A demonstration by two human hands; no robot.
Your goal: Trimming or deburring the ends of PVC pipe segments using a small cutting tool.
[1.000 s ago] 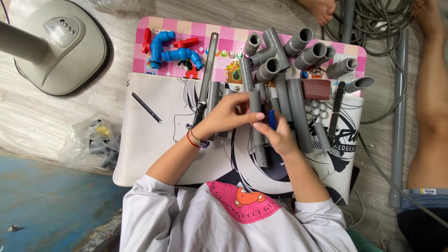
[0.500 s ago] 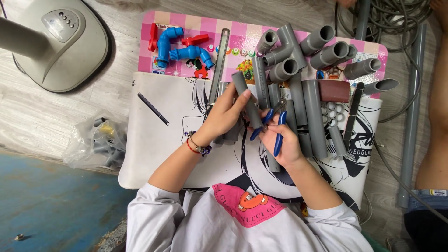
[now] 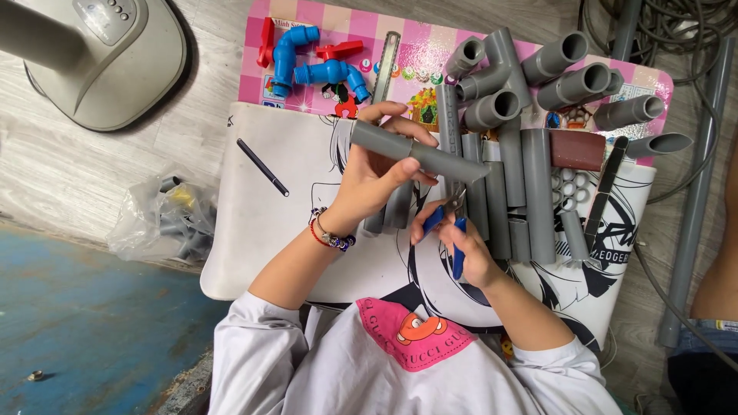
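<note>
While gripped, smooth grey plastic pipe (image 3: 419, 152)

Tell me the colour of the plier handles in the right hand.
Blue handles, gripped by the right hand; seen in the head view.

Blue pipe fittings (image 3: 319, 65) sit at the pink mat's (image 3: 430, 42) top-left corner, a black pen (image 3: 262, 167) lies near the white board's (image 3: 254, 246) left edge, and a plastic bag (image 3: 161, 223) rests on the floor.

Bright, even daylight falls from above, casting only soft, short shadows beneath the grey pipes (image 3: 530, 192). Everything is sharp, without glare; slight wide-angle bending shows at the edges.
</note>
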